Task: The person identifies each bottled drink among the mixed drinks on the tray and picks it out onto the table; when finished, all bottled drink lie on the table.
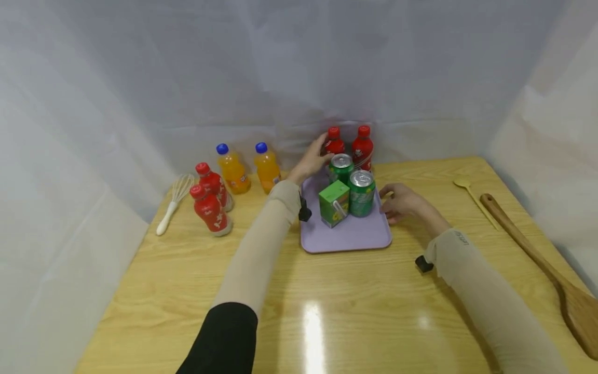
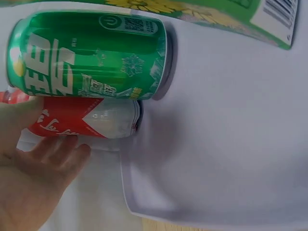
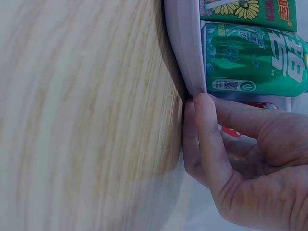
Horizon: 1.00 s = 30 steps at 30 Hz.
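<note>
On a lilac tray [image 1: 345, 239] stand two green soda cans [image 1: 362, 196], a green drink carton [image 1: 334, 203] with a straw on its side, and two red-capped bottles behind them. My left hand [image 1: 309, 162] holds the back-left red bottle [image 1: 334, 144], thumb in front and fingers around its far side. In the left wrist view this bottle [image 2: 115, 119] is partly hidden by a green can [image 2: 96, 53]. At the tray's right edge, my right hand [image 1: 404, 202] pinches the rim; the right wrist view shows thumb and fingertips at the rim [image 3: 190, 53].
Left of the tray are two orange-drink bottles [image 1: 268, 171] with blue caps, two more red bottles [image 1: 212, 212] and a whisk [image 1: 173, 205]. A yellow spoon [image 1: 474, 196] and a long wooden spatula [image 1: 528, 249] lie at the right. White sheeting [image 1: 299, 67] surrounds the wooden table [image 1: 299, 311].
</note>
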Tool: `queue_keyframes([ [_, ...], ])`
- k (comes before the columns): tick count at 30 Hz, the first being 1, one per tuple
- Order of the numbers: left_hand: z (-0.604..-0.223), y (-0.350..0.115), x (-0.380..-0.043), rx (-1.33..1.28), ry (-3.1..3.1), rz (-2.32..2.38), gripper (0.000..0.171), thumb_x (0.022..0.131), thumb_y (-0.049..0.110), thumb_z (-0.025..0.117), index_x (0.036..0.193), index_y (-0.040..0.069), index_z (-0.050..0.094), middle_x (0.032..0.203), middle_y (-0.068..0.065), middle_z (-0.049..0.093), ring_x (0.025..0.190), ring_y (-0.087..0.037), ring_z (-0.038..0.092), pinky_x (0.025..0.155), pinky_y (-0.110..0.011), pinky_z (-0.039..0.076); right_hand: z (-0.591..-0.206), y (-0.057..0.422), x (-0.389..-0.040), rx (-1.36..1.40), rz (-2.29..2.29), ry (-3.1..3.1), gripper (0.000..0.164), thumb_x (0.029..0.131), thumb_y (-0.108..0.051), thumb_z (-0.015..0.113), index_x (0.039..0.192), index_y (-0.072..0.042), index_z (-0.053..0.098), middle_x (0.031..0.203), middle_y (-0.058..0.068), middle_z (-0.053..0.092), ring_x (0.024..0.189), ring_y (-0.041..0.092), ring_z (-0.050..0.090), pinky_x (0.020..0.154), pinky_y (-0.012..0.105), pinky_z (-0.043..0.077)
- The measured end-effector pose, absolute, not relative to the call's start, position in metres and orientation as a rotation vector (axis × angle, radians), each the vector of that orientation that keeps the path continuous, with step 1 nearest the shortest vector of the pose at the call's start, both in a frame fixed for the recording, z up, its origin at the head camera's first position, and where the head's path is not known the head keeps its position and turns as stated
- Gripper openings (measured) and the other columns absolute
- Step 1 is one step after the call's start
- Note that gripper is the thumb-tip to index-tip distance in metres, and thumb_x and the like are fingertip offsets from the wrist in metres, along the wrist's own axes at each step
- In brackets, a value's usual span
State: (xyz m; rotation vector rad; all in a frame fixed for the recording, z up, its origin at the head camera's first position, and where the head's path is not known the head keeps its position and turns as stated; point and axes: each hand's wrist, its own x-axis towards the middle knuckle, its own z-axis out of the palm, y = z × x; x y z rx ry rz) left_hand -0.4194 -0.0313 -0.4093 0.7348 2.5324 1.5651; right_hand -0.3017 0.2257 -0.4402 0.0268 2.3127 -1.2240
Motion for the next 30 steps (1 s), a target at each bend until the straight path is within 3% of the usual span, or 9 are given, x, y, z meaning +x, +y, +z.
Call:
queue_keyframes([
  [6, -0.413, -0.034, -0.417, 0.701, 2.523, 1.603, 0.078, 0.091, -0.005, 0.06, 0.156, 0.01, 0.019, 0.157, -0.015, 0.034, 0.142, -0.027, 0.039, 0.117, -0.033, 0.035, -0.44, 0.221, -0.3, 0.011, -1.221, 2.305, 0.053, 0.091, -0.003, 0.061, 0.139, -0.001, 0.039, 0.096, 0.016, 0.055, 0.07, 0.017, 0.063, 0.067, 0.032, 0.061],
  [18, -0.42, -0.041, -0.412, 0.623, 2.698, 1.571, 0.066, 0.087, 0.004, 0.071, 0.143, 0.017, 0.038, 0.138, -0.014, 0.053, 0.122, -0.03, 0.056, 0.104, -0.039, 0.048, -0.443, 0.223, -0.3, -0.004, -1.215, 2.293, 0.055, 0.091, -0.004, 0.061, 0.14, 0.001, 0.038, 0.1, 0.017, 0.055, 0.072, 0.017, 0.063, 0.067, 0.031, 0.061],
  [30, -0.411, -0.062, -0.409, 0.538, 2.781, 1.524, 0.065, 0.084, 0.016, 0.077, 0.141, 0.021, 0.045, 0.138, -0.008, 0.055, 0.118, -0.025, 0.056, 0.103, -0.039, 0.049, -0.439, 0.227, -0.302, -0.034, -1.211, 2.3, 0.055, 0.091, -0.005, 0.062, 0.14, 0.001, 0.037, 0.096, 0.015, 0.056, 0.069, 0.016, 0.063, 0.067, 0.031, 0.061],
])
